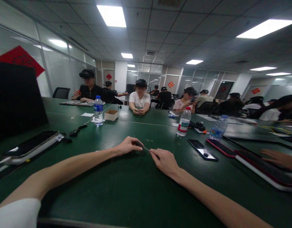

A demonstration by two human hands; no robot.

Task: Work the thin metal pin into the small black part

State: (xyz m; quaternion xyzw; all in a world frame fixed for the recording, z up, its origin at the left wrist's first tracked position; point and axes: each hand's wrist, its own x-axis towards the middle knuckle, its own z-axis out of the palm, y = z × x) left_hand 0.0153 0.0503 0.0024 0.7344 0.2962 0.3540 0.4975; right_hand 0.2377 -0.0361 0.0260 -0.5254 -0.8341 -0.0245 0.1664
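Between my two hands stretches a thin stick [146, 148], dark toward the left and pale, metal-like toward the right; its exact kind is too small to make out. My left hand [128, 146] pinches its dark end between thumb and fingers. At the other end, the fingertips of my right hand [165, 161] close on the pale tip. Both hands are above the green table [108, 196], near its middle. Whatever part of the stick lies inside the fingers is hidden.
Ahead stand a water bottle [98, 110], an open small box [111, 115] and a red-capped bottle [184, 121]. A phone [202, 150] lies right of my hand, near another person's hand [280, 159]. At left are a large phone-like device [32, 144] and a black panel [16, 95].
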